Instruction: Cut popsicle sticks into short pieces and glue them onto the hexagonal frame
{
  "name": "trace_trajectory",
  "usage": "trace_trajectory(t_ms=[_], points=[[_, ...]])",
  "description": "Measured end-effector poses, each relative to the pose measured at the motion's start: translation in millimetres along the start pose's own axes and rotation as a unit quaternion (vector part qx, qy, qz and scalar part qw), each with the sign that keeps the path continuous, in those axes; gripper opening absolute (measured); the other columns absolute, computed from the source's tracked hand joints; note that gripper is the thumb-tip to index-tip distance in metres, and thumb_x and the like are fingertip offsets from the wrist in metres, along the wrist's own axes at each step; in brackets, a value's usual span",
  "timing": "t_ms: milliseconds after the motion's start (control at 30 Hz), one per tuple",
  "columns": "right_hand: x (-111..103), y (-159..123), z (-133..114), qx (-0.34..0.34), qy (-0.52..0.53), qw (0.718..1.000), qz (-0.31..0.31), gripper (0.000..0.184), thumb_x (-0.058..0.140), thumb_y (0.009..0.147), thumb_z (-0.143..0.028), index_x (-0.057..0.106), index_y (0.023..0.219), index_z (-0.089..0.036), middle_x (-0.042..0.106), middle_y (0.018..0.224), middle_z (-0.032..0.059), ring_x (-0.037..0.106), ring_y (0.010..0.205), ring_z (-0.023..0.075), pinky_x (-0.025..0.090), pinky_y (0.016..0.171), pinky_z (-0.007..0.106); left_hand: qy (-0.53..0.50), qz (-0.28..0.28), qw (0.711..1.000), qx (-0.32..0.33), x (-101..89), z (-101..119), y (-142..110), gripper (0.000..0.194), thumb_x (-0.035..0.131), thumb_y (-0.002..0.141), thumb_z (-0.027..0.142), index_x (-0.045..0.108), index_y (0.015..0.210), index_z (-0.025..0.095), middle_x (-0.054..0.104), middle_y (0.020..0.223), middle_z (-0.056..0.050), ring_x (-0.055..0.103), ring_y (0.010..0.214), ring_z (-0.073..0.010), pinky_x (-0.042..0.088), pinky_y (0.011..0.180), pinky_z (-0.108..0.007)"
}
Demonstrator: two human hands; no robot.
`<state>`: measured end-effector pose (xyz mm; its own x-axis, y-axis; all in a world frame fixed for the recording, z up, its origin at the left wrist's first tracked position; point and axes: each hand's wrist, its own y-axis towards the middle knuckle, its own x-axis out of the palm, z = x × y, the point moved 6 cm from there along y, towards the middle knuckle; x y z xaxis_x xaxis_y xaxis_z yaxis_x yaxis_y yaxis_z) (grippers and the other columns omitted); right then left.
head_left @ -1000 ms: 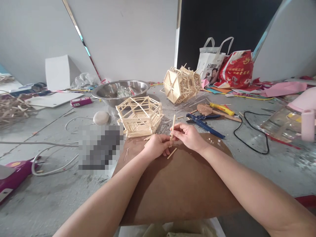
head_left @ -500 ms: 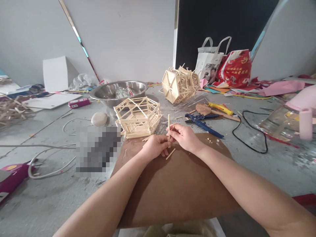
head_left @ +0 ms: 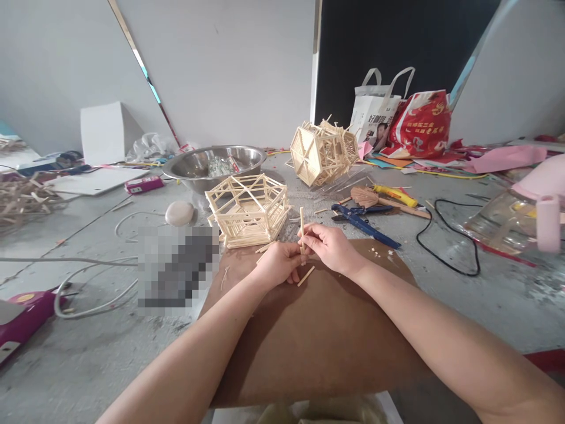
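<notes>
Between my two hands a thin wooden stick [head_left: 302, 217] stands nearly upright above the brown board [head_left: 326, 347]. The fingertips of my right hand [head_left: 325, 244] pinch it at mid-length. My left hand [head_left: 279, 262] is closed around its lower end, and part of that grip is hidden behind the fingers. A short cut stick [head_left: 306, 276] lies on the board just below my hands. Behind my left hand sits an open hexagonal frame [head_left: 247, 215] built of wooden sticks. Farther back, a larger stick model [head_left: 324, 152] with a hexagonal face rests tilted.
Blue pliers [head_left: 366, 225], a yellow-handled tool [head_left: 395, 194] and a black cable [head_left: 435, 235] lie to the right. At the back left stands a steel bowl [head_left: 194, 162]. A white rounded object [head_left: 179, 214] and a purple device [head_left: 26, 321] are on the left. Bags [head_left: 419, 123] stand behind.
My hands and the stick have shifted slightly left, and the stick has turned from a slight lean to nearly upright. Both hands keep their grip. The view has shifted a little.
</notes>
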<state>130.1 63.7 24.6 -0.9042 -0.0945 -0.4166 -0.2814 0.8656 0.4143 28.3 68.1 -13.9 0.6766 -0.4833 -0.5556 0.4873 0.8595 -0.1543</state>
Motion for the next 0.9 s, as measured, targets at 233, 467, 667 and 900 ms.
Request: trace_trajectory(t_ms=[233,467,667,900], points=[[2.1,-0.7,0.4,0.005,-0.015,1.000,-0.007,0.018,0.041,0.078,-0.028,0.053,0.087,-0.018,0.059,0.073,0.0010,0.055,0.063,0.0096,0.043,0.064,0.024,0.037,0.009,0.999,0.005,0.0,1.3,-1.0,0.034,0.040,0.072,0.044,0.058,0.074,0.015,0.051,0.038,0.004,0.047,0.033,-0.0070,0.034,0.037,-0.015],[-63.0,9.2,12.8,0.096,-0.250,0.963,0.040,0.028,0.043,0.076,-0.037,0.051,0.096,-0.020,0.061,0.087,0.0051,0.057,0.076,0.0147,0.042,0.067,0.026,0.046,0.019,0.999,-0.010,1.0,2.9,-1.4,0.028,0.040,0.073,0.039,0.057,0.072,0.016,0.050,0.036,0.005,0.046,0.032,-0.0075,0.033,0.034,-0.015],[-118.3,-5.0,63.9,0.331,-0.533,0.775,-0.074,0.033,0.054,0.062,-0.038,0.059,0.085,-0.015,0.059,0.096,0.0142,0.055,0.087,0.0275,0.040,0.065,0.035,0.033,0.046,0.998,-0.014,-0.2,5.5,-3.4,0.024,0.042,0.072,0.035,0.057,0.071,0.017,0.049,0.035,0.005,0.045,0.031,-0.0074,0.032,0.034,-0.015],[-115.1,-14.5,83.6,0.350,-0.532,0.767,-0.078,0.030,0.045,0.067,-0.035,0.059,0.086,-0.015,0.060,0.093,0.0138,0.057,0.084,0.0252,0.040,0.061,0.031,0.033,0.091,0.995,0.004,-4.2,4.7,-4.7,0.023,0.041,0.072,0.034,0.058,0.071,0.018,0.049,0.034,0.006,0.044,0.031,-0.0076,0.032,0.036,-0.016]])
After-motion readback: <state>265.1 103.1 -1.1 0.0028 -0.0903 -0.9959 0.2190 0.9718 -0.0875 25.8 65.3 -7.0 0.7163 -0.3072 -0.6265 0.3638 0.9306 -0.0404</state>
